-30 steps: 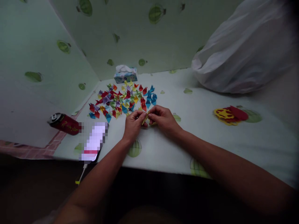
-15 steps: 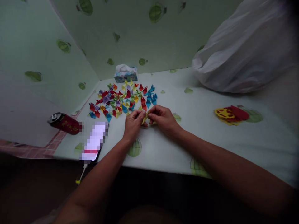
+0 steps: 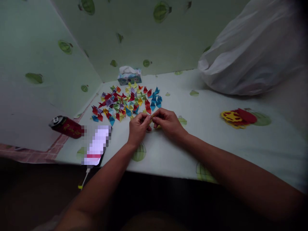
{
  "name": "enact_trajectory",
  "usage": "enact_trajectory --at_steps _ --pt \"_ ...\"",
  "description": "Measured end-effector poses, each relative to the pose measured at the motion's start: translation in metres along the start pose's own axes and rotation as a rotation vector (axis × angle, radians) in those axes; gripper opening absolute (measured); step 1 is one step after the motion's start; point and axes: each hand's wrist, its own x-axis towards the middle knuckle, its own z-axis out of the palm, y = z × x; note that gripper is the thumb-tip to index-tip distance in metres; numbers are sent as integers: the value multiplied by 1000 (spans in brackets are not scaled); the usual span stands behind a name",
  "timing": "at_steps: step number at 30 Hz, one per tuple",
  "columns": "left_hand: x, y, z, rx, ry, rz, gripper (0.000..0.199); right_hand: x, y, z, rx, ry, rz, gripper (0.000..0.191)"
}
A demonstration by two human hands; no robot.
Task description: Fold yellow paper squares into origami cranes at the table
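Note:
Both hands meet over the table, just in front of the folded paper cranes. Between the fingertips is a small piece of yellow folded paper [image 3: 152, 117], mostly covered by the fingers. My left hand [image 3: 139, 127] pinches it between thumb and forefinger. From the other side, my right hand [image 3: 167, 122] is closed on the same piece, thumb and forefinger together. How far the paper is folded cannot be made out. Behind the hands lie many small paper cranes [image 3: 124, 102] in red, blue, yellow, purple, green and orange, spread in a loose heap.
A tissue box [image 3: 130, 77] stands against the back wall. To the left, a dark red can [image 3: 68, 127] lies tilted beside a phone [image 3: 97, 146] with a cable. Yellow and red cut-out pieces [image 3: 237, 118] lie right, below a large white plastic bag [image 3: 243, 57].
The yellow paper, which showed more between the fingers before, is now mostly hidden. My fingertips have drawn slightly closer together; the rest is unchanged.

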Motion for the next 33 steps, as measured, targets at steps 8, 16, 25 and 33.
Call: enact_trajectory --at_steps 8,16,25,33 --pt "0 -3 0 73 8 71 26 1 2 0 9 5 1 12" --pt "2 -9 -1 144 6 120 23 0 1 1 30 7 10 12" --pt "1 -7 0 155 1 139 22 0 2 2 8 22 7 13" --pt "2 -7 0 66 -27 105 24 0 4 3 16 42 10 13"
